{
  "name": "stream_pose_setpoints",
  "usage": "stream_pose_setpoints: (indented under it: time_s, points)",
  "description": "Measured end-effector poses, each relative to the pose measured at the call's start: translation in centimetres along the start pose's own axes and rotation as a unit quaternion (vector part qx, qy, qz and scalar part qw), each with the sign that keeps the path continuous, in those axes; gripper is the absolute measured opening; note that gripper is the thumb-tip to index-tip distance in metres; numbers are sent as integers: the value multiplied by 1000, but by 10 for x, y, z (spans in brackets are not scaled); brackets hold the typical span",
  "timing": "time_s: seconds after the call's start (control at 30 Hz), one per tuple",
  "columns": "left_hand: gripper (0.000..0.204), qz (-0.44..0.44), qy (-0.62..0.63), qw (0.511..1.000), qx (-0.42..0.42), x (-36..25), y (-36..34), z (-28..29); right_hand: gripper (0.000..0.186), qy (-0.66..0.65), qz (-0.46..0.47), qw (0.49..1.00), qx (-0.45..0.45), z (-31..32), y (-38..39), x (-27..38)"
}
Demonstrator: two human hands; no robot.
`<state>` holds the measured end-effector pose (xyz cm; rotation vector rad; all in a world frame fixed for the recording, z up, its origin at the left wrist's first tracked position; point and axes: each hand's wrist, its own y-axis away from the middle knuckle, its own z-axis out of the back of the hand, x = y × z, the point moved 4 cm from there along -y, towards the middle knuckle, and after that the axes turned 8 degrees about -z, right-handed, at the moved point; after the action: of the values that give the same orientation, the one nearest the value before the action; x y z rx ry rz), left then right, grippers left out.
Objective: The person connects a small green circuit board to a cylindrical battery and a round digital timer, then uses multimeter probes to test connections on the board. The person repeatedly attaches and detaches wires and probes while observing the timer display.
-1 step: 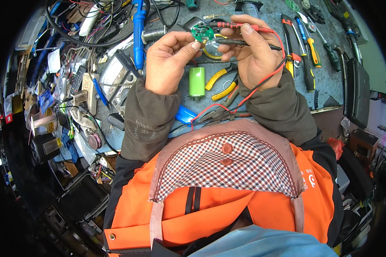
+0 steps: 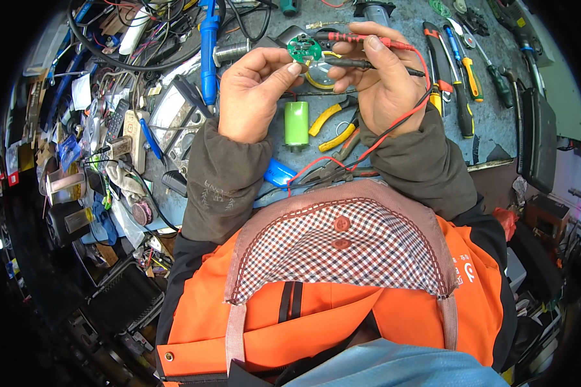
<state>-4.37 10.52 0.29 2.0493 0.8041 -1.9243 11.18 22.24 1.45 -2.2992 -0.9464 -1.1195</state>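
Between the thumb and fingers of my left hand (image 2: 255, 90) is a small round green circuit board (image 2: 303, 49), held by its edge above the bench. My right hand (image 2: 387, 80) grips two test probes side by side, a red probe (image 2: 342, 37) and a black probe (image 2: 352, 63). Their tips reach the board's right side; whether both touch it I cannot tell. Red and black leads (image 2: 394, 129) run down from the probes past my right wrist. Below my hands a green cylindrical battery cell (image 2: 296, 124) stands on the bench, beside yellow-handled pliers (image 2: 332, 124).
A blue soldering iron (image 2: 209, 55) and a solder spool (image 2: 232, 51) lie left of my hands. Several screwdrivers (image 2: 472, 80) and other hand tools lie to the right. Tangled cables and parts crowd the left side. A blue cylinder (image 2: 277, 173) lies near the bench's front edge.
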Motion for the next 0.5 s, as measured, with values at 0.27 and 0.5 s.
stream_pose_setpoints:
  time_s: [0.27, 0.5]
  points:
    - [17, 12, 0, 999, -52, -1, -1, 11, 32, 28, 92, 993, -66, 28, -6, 18]
    - [18, 0, 8, 998, -55, -1, -2, 10, 30, 144, 84, 984, -70, 4, 4, 17]
